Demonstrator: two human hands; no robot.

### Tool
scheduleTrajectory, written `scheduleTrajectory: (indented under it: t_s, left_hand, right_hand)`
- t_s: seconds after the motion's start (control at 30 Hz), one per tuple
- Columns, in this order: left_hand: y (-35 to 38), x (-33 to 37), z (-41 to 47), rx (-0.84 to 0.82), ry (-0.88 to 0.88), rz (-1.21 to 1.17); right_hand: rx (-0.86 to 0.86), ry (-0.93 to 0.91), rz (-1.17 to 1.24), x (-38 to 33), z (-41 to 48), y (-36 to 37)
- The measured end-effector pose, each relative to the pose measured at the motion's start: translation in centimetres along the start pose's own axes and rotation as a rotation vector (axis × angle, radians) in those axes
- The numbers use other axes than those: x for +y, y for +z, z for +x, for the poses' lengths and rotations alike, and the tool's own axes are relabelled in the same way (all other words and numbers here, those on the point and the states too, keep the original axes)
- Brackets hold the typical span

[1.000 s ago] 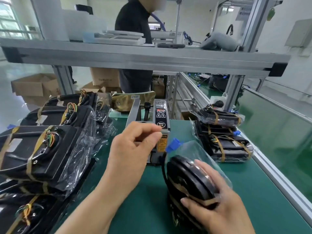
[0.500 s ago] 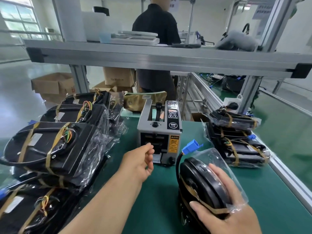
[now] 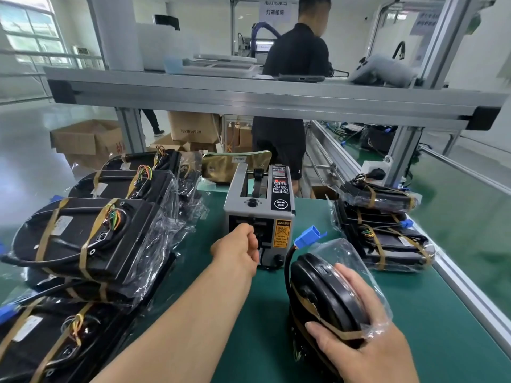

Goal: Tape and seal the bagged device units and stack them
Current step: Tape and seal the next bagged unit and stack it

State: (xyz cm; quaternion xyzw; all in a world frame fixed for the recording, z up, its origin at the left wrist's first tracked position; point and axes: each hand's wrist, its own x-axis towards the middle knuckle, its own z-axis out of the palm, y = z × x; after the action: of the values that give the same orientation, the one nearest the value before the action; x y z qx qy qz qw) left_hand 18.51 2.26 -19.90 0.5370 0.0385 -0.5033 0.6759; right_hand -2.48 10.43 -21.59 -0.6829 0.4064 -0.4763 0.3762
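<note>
Packing bench: bagged units, tape dispenser, two hands at work.

Left: pile of bagged units (image 3: 91, 239), taped, on the green mat (image 3: 431, 308). Centre: left hand (image 3: 237, 251) at the mouth of the dispenser (image 3: 260, 214), fingers curled toward the slot; whether they pinch tape cannot be told. Near right: right hand (image 3: 359, 344) clasped around a bagged unit (image 3: 323, 297) standing on edge on the mat, blue plug (image 3: 307, 238) sticking up. Far right: stack (image 3: 384, 233) of sealed units.

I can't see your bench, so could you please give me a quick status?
Left hand at tape dispenser outlet. Right hand gripping bagged unit on green mat. Nothing in the way.
</note>
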Motion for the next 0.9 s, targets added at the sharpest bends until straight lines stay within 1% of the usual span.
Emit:
scheduleTrajectory:
  t_s: [0.1,0.17,0.2,0.3,0.33,0.4,0.5,0.6,0.73,0.9]
  left_hand:
    - [-0.5,-0.1,-0.5,0.003,0.086,0.033]
    - [-1.6,-0.3,-1.8,-0.067,0.193,0.129]
    - [-2.4,-0.3,-2.8,-0.15,0.256,0.188]
    - [-4.8,0.0,-6.8,-0.482,0.399,0.369]
    - [-5.3,0.3,-8.1,-0.568,0.435,0.43]
    - [-5.8,0.8,-10.3,-0.671,0.507,0.563]
    - [-5.3,1.0,-12.5,-0.71,0.609,0.717]
    - [-4.6,0.8,-12.8,-0.686,0.706,0.832]
    - [-4.3,0.7,-12.2,-0.641,0.709,0.892]
    - [-4.5,0.2,-12.0,-0.628,0.68,0.875]
  right_hand:
    - [0.003,0.011,0.006,0.0,-0.1,-0.1]
    - [-0.002,0.013,0.005,0.0,-0.1,0.0]
    - [-0.005,0.011,0.004,0.0,-0.1,0.0]
    - [-0.009,0.007,0.013,0.3,-0.1,0.1]
    - [-0.012,0.013,0.021,0.4,-0.1,0.1]
    - [-0.019,0.023,0.033,0.5,-0.2,0.1]
    - [-0.019,0.001,-0.01,0.7,-0.4,0.4]
    - [-0.032,0.007,-0.021,0.8,-0.6,0.6]
    - [-0.039,0.013,-0.046,1.1,-0.7,0.8]
    - [-0.033,0.014,-0.028,1.6,-0.9,1.1]
